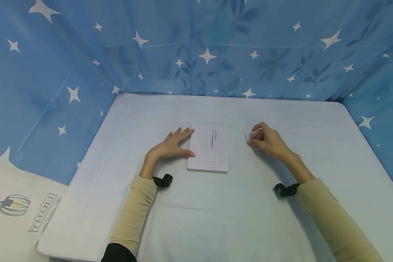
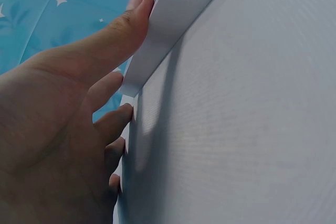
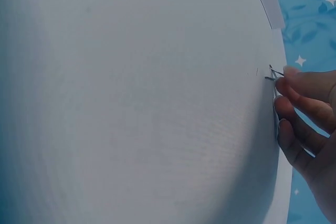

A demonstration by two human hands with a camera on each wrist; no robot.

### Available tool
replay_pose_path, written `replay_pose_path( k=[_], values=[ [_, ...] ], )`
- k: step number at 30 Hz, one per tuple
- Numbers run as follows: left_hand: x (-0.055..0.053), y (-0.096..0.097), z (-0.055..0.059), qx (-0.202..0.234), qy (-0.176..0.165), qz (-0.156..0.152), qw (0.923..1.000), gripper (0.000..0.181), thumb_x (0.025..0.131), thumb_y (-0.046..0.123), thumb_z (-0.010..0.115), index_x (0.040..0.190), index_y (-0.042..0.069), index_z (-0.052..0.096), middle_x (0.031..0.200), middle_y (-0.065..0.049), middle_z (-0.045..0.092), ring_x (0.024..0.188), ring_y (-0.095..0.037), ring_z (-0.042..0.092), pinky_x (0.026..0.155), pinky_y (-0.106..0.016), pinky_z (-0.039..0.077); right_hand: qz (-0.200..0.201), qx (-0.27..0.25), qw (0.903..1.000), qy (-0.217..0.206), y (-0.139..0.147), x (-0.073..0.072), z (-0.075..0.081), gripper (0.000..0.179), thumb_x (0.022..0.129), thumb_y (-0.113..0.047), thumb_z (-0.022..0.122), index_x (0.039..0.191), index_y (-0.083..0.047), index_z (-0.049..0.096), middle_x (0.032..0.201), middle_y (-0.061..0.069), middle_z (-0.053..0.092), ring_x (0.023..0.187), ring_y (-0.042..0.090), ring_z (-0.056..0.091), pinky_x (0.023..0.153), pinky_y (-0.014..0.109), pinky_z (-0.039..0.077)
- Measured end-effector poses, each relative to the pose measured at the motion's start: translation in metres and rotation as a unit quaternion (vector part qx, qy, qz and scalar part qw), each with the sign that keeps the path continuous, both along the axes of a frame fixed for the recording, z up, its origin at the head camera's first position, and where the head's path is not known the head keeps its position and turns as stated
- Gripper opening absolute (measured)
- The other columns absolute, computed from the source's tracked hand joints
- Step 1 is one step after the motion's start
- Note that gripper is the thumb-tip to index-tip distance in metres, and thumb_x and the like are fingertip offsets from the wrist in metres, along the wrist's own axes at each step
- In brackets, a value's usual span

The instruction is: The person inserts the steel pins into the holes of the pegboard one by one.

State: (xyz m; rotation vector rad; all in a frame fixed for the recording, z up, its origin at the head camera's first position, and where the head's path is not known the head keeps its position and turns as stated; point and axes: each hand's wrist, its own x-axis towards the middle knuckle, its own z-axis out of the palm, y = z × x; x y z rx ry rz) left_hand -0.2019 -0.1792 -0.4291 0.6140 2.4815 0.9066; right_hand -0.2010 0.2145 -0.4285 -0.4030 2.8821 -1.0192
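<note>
A white board with a grid of small holes (image 1: 204, 156) lies flat on the table, and several thin metal pins (image 1: 212, 140) stand upright in it right of its middle. My left hand (image 1: 171, 145) rests at the board's left side, fingers spread; in the left wrist view its thumb (image 2: 139, 17) presses along the board's side wall. To the right of the board, my right hand (image 1: 266, 140) is low over the table, with thumb and forefinger pinching a thin metal pin (image 3: 278, 72). More thin pins lie under its fingertips, partly hidden by them.
The table (image 1: 196, 218) has a white cloth over it. Blue curtains with white stars (image 1: 190, 47) hang behind and at both sides. A cream cloth printed with a lamp (image 1: 16, 205) is at the left. Black wrist cameras (image 1: 286, 190) sit on both forearms.
</note>
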Motion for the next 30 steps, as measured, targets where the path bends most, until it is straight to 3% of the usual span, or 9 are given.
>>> replay_pose_path(
  k=[11,19,30],
  values=[
    [0.000,0.000,0.000,0.002,-0.002,0.000,1.0000,0.102,0.087,0.045,0.079,0.167,0.024,0.020,0.174,-0.004,0.009,0.161,-0.027,-0.006,0.129,-0.052,-0.008,0.009,-0.014,0.9996,0.024,-0.003,0.000,0.000,0.032,0.096,-0.005,0.072,0.122,0.001,0.055,0.101,0.018,0.076,0.082,0.023,0.068,0.066,0.021,0.049],
    [-0.001,0.000,-0.001,0.000,-0.003,-0.002,1.0000,0.102,0.088,0.045,0.079,0.167,0.024,0.019,0.174,-0.004,0.008,0.161,-0.027,-0.007,0.129,-0.052,-0.009,0.003,-0.015,0.9998,0.011,-0.008,0.001,0.004,0.032,0.096,-0.006,0.071,0.122,0.001,0.056,0.103,0.018,0.077,0.089,0.029,0.070,0.069,0.024,0.050],
    [0.000,0.000,0.000,-0.002,-0.002,-0.001,1.0000,0.101,0.088,0.045,0.078,0.167,0.024,0.019,0.174,-0.004,0.008,0.161,-0.027,-0.007,0.129,-0.052,-0.009,0.009,-0.029,0.9994,0.017,-0.019,-0.001,0.009,0.030,0.094,-0.007,0.074,0.118,0.000,0.057,0.100,0.018,0.078,0.078,0.021,0.067,0.064,0.025,0.049]
  ],
)
